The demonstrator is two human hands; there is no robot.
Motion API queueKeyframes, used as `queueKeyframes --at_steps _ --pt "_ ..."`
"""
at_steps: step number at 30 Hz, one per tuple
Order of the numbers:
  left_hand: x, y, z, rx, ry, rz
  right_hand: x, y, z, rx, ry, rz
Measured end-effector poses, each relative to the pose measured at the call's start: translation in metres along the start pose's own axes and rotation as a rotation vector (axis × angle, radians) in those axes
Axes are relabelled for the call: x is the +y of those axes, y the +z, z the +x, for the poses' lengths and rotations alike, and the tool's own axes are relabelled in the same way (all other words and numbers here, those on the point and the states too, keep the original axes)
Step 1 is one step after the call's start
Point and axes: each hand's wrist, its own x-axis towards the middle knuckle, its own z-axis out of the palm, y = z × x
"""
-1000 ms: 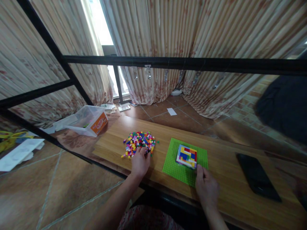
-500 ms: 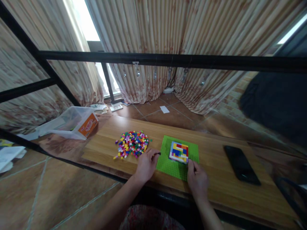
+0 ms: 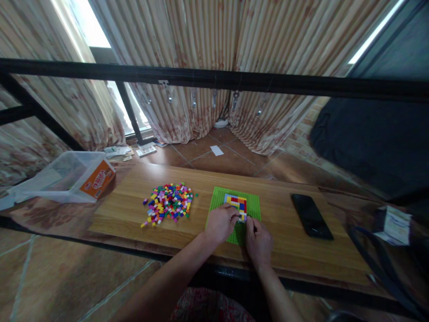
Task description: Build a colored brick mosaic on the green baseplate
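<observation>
A square build of coloured toy bricks (image 3: 241,203) sits on a green studded baseplate (image 3: 253,202). My left hand (image 3: 221,222) reaches over the build's near left part, its fingertips pinched together on a small dark brick that they mostly cover. At the near right corner of the build is my right hand (image 3: 259,241), closed, thumb and forefinger against the corner. Whatever may lie inside its curled fingers is hidden. Left of the baseplate spreads a pile of loose small bricks (image 3: 170,201) in many colours.
A black phone (image 3: 311,216) lies on the wooden tabletop (image 3: 278,250) to the right. A clear plastic bin (image 3: 72,197) with an orange label stands at the left. Behind the table runs a black metal rail (image 3: 201,75) before striped curtains.
My left hand has moved right, from the baseplate's left edge onto the build, carrying the small dark brick. My right hand stays at the corner. The view has shifted to the right.
</observation>
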Motion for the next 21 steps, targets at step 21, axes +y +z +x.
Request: queueKeyframes --at_steps 21 --pt "0.0 0.009 -0.001 0.116 -0.035 0.032 -0.021 -0.001 0.007 -0.06 0.19 -0.138"
